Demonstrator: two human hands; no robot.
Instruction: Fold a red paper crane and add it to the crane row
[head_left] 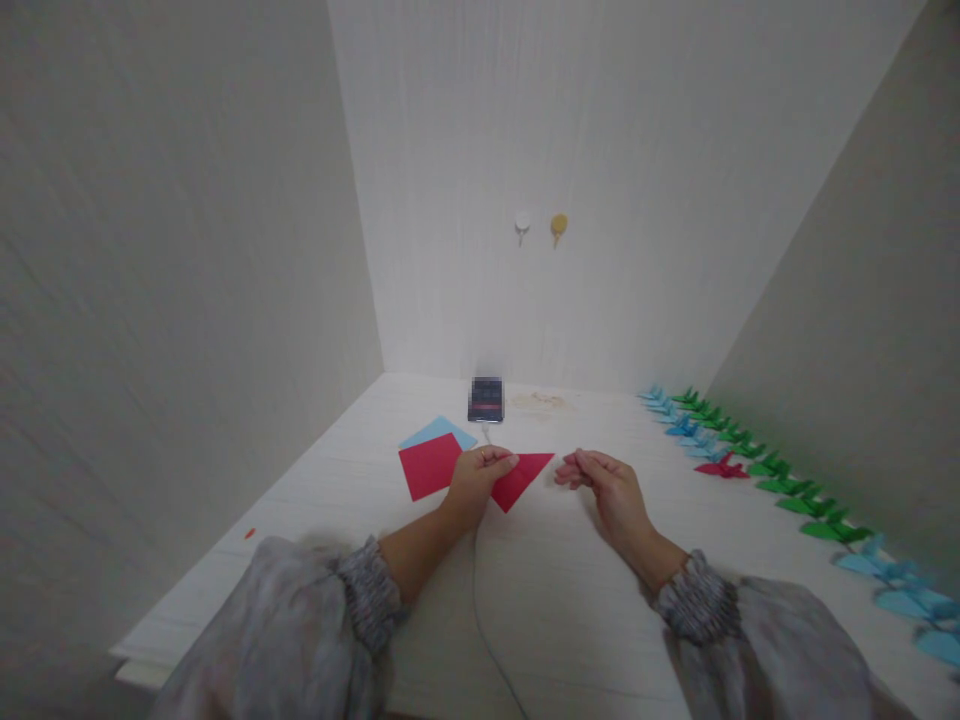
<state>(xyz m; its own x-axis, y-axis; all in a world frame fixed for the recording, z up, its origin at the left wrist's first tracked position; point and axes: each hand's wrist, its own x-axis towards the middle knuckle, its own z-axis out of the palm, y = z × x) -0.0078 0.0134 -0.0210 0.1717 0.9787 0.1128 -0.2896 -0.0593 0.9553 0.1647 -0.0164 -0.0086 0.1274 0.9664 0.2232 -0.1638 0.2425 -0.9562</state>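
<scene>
My left hand (477,480) pinches a piece of red paper (525,474) folded into a triangle, with one point toward me and another toward the right. Just beyond that right point is my right hand (604,487), apart from the paper. Its fingers are loosely curved and I see nothing in them. Left of my left hand lies a flat red paper sheet (429,468), partly hidden behind the hand. It overlaps a light blue paper sheet (442,428) on the white table.
A phone (486,400) stands at the back, its cable (484,625) running toward me between my arms. Rows of folded green paper cranes (771,466), blue ones (682,427) and a red one (724,467) line the right side. Walls enclose the table on three sides.
</scene>
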